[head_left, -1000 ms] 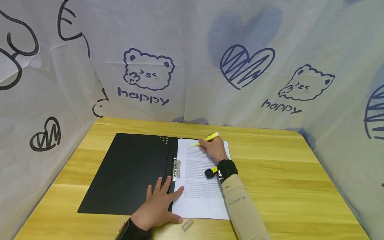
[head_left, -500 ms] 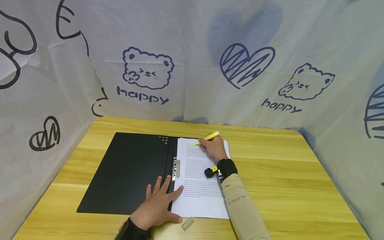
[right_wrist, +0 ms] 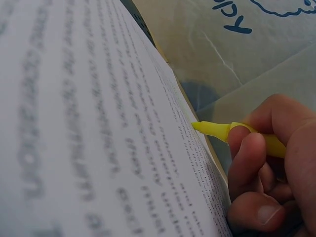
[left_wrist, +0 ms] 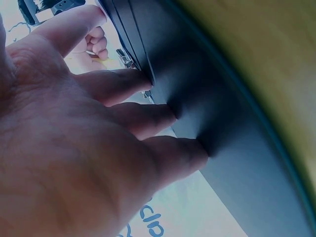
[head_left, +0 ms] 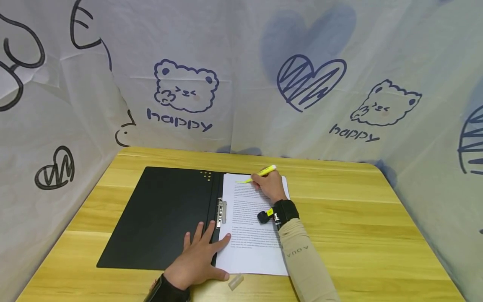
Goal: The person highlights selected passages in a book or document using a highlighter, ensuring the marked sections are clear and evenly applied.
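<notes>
Yellow highlighter, pinched by right hand, edges slightly rightward, apparently lengthening the stroke; left hand lies spread over folder and page.

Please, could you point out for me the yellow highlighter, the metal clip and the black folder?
Yellow highlighter [head_left: 266,170]: head view, on its barrel.
Metal clip [head_left: 224,212]: head view, on the middle of its plate.
Black folder [head_left: 162,216]: head view, on its open left cover.
</notes>
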The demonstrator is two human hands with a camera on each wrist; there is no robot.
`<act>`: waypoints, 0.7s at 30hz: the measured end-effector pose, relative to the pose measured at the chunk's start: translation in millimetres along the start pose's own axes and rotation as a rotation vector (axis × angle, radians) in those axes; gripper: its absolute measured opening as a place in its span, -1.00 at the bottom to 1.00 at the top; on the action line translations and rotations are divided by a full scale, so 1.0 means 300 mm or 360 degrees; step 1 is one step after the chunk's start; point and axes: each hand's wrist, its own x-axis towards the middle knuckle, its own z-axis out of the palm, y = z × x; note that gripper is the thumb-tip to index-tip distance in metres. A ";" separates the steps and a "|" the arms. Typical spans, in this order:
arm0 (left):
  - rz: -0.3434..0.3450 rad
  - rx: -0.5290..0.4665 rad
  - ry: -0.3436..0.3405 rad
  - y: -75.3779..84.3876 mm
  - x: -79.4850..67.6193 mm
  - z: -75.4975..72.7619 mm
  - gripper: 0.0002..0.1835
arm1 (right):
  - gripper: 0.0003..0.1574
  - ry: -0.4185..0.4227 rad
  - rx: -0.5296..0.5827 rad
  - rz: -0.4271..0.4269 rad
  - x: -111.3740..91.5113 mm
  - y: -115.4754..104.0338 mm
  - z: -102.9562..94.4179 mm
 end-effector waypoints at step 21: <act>-0.0006 0.0005 -0.0015 0.003 -0.003 -0.002 0.01 | -0.66 0.0040 0.0000 0.0039 0.007 0.008 -0.007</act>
